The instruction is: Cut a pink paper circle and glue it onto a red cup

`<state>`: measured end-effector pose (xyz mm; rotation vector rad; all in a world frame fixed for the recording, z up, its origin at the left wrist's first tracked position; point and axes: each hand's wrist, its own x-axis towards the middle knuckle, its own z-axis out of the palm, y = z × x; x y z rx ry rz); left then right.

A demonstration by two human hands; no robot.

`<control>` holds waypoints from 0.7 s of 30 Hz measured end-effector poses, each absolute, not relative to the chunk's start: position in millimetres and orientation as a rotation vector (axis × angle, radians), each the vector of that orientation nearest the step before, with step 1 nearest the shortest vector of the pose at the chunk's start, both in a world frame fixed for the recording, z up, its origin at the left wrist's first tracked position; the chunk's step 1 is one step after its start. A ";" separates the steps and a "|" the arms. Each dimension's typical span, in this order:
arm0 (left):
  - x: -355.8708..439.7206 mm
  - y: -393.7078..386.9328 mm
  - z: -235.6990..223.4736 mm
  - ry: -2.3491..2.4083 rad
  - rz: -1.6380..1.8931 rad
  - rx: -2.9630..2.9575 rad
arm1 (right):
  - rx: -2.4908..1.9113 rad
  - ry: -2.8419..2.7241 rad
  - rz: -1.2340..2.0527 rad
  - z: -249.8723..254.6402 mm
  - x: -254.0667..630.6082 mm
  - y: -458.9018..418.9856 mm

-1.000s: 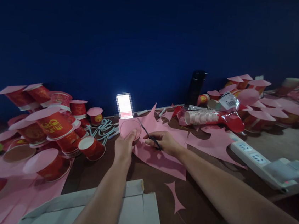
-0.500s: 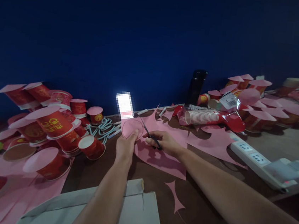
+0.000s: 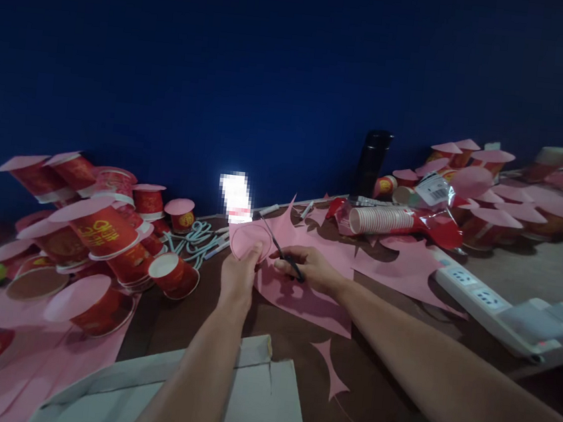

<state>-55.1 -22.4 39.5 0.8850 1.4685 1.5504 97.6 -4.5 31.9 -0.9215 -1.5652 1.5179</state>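
Note:
My left hand (image 3: 244, 269) pinches a piece of pink paper (image 3: 248, 238) that has a round outline drawn on it, thumb on top. In my right hand (image 3: 308, 267) is a pair of scissors (image 3: 289, 260) with dark handles, its blades pointing up and left beside the circle's right edge. Under both hands lies a larger pink sheet (image 3: 312, 301) with curved cut-outs along its edge. A lit phone (image 3: 237, 196), its screen blurred out, stands just beyond the paper. Close to my left wrist a red paper cup (image 3: 174, 276) lies on its side.
Many red paper cups (image 3: 101, 227) with pink discs are piled at left, others at right. A cup stack in plastic (image 3: 381, 220), a black bottle (image 3: 373, 160) and a power strip (image 3: 479, 292) are on the right. White cardboard (image 3: 266, 397) and a pink scrap (image 3: 330, 370) lie in front.
Almost nothing differs. The whole view has shifted very slightly, and both hands keep the same hold on the paper and the scissors.

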 end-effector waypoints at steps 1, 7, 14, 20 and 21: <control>-54.6 -22.5 39.6 1.462 1.551 0.886 | -0.917 -1.562 1.514 32.0 97.5 -4.4; -53.7 -23.0 39.6 1.454 1.534 0.862 | -0.938 -1.559 1.490 36.7 96.4 -6.4; -56.2 -22.8 37.1 1.412 1.542 0.885 | -0.960 -1.532 1.482 40.0 95.4 -8.5; -57.5 -19.5 32.2 1.380 1.568 0.875 | -0.972 -1.553 1.454 40.4 96.8 -7.9; -57.8 -19.5 32.2 1.383 1.563 0.882 | -0.970 -1.551 1.456 40.0 96.9 -7.7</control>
